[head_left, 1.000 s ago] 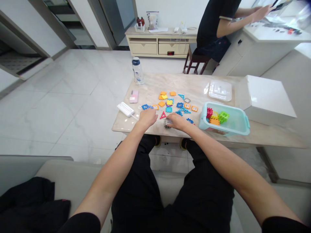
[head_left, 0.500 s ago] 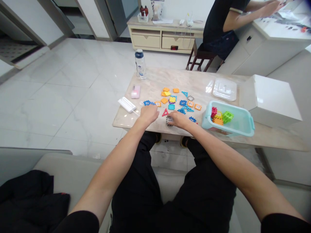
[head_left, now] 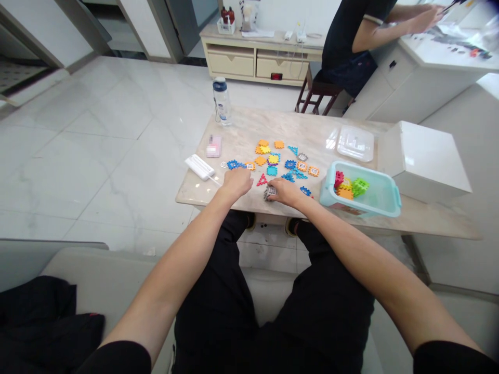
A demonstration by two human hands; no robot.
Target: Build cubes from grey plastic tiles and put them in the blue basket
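Note:
My right hand point(head_left: 287, 191) is closed on a grey interlocking building piece point(head_left: 270, 194) with a window grid, near the table's front edge. My left hand point(head_left: 237, 182) is curled just above the tabletop to the left; whatever its fingers hold, if anything, is hidden. Between and beyond the hands lie a red triangle piece point(head_left: 262, 179), a teal square piece point(head_left: 272, 170) and an orange window piece point(head_left: 250, 166). Dark blue pieces point(head_left: 233, 164) lie behind my left hand. Another blue piece point(head_left: 306, 191) is right of my right hand.
A light-blue bin point(head_left: 385, 208) with several colourful pieces stands at right, beside a white box point(head_left: 432, 161) and a clear lid point(head_left: 355, 143). At left are a water bottle point(head_left: 222, 103), a pink pack point(head_left: 214, 146) and a white device point(head_left: 199, 167). A person point(head_left: 351, 47) sits beyond.
The grey piece in my right hand has tilted slightly. My left hand stays curled in nearly the same place. The whole view has shifted a little.

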